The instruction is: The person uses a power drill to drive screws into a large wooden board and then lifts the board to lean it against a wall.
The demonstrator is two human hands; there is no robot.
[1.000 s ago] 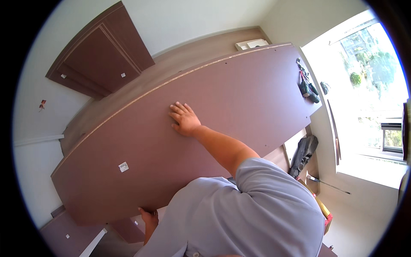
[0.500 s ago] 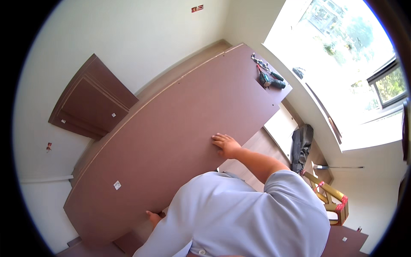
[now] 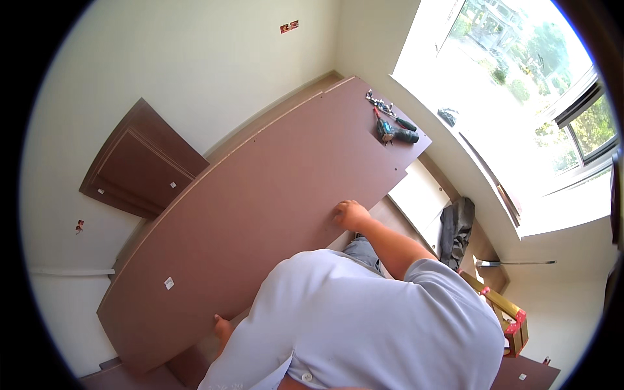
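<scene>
A large brown panel (image 3: 260, 208) with a small white sticker lies before me, running from the lower left to the window corner. My left hand (image 3: 223, 330) is at its near edge, thumb showing on top and the other fingers hidden beneath or behind my sleeve. Farther along, my right hand (image 3: 351, 214) rests on the panel close to the same edge. Its fingers are bent and drawn together, tips down on the surface; whatever may be under them is hidden. A dark green power drill (image 3: 393, 132) lies at the panel's far right end.
Beside the drill are a screwdriver (image 3: 404, 123) and small metal fittings (image 3: 377, 103). Smaller brown panels (image 3: 140, 162) lean against the left wall. On the right are a white board (image 3: 419, 195), a black bag (image 3: 457, 224) and a yellow-and-red stepladder (image 3: 504, 305) by the window.
My right hand has gone from lying flat with fingers spread to bent, gathered fingers, a little nearer the panel's edge. My left hand stays at the edge. The whole view has shifted slightly.
</scene>
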